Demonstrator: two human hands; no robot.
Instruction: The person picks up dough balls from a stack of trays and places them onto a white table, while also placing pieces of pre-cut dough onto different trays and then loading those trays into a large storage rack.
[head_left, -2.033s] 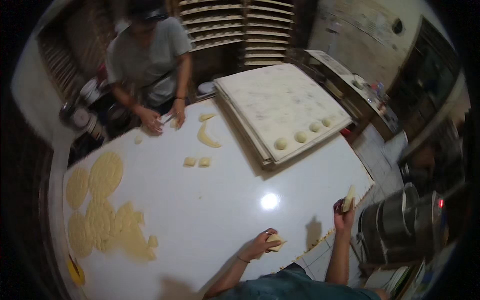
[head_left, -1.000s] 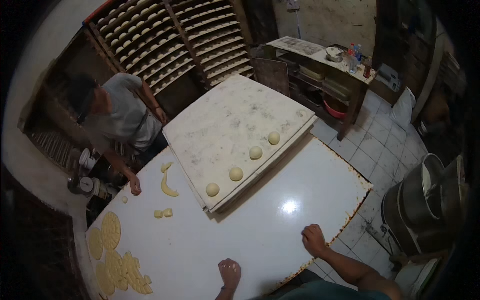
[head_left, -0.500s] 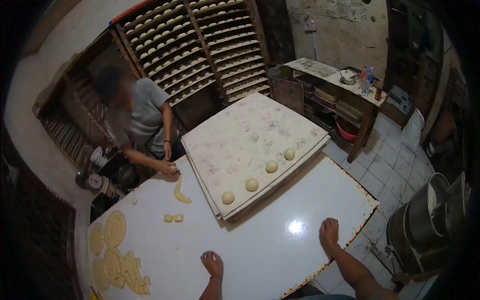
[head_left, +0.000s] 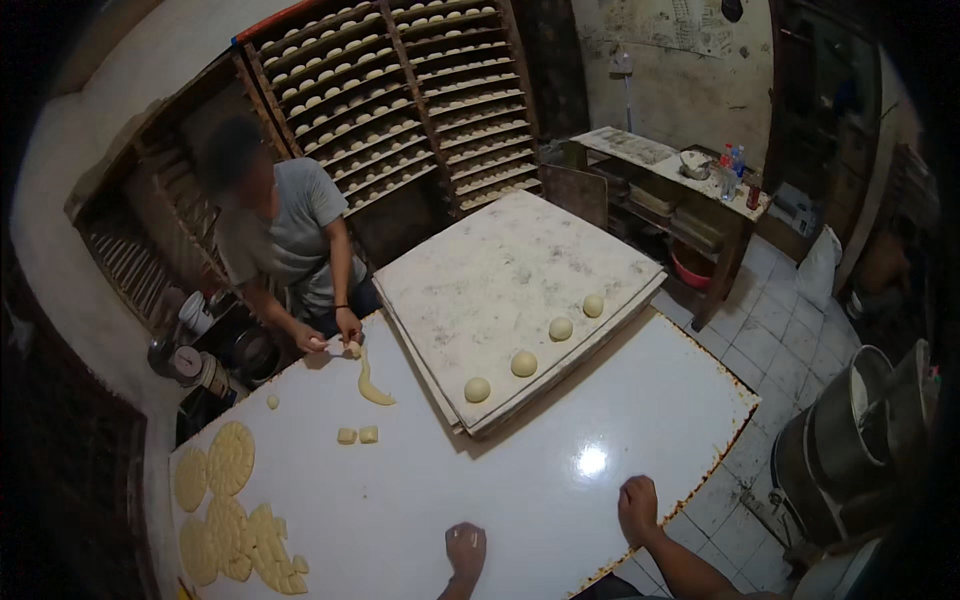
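My left hand (head_left: 466,550) is closed, its fingers curled down against the white tabletop (head_left: 390,510) near the front edge. My right hand (head_left: 638,510) curls the same way close to the table's right edge. Whatever lies under either palm is hidden from view. Beyond my hands, several round dough balls (head_left: 523,363) sit in a row along the near edge of a floured board (head_left: 510,265). Two small cut dough pieces (head_left: 368,434) lie left of that board. A co-worker's hands (head_left: 335,338) hold one end of a dough strip (head_left: 370,382) at the far left edge.
Flattened, scored dough rounds (head_left: 231,458) cover the table's left end. Tall racks (head_left: 400,95) of dough pieces stand behind the co-worker. At the back right is a side table (head_left: 640,150) with bottles and a bowl. A metal mixing drum (head_left: 835,440) stands on the floor at right.
My left hand has moved right and nearer; my right hand has shifted left and nearer. Both stay curled. The co-worker's hands have come together at the strip's end. The view has shifted slightly.
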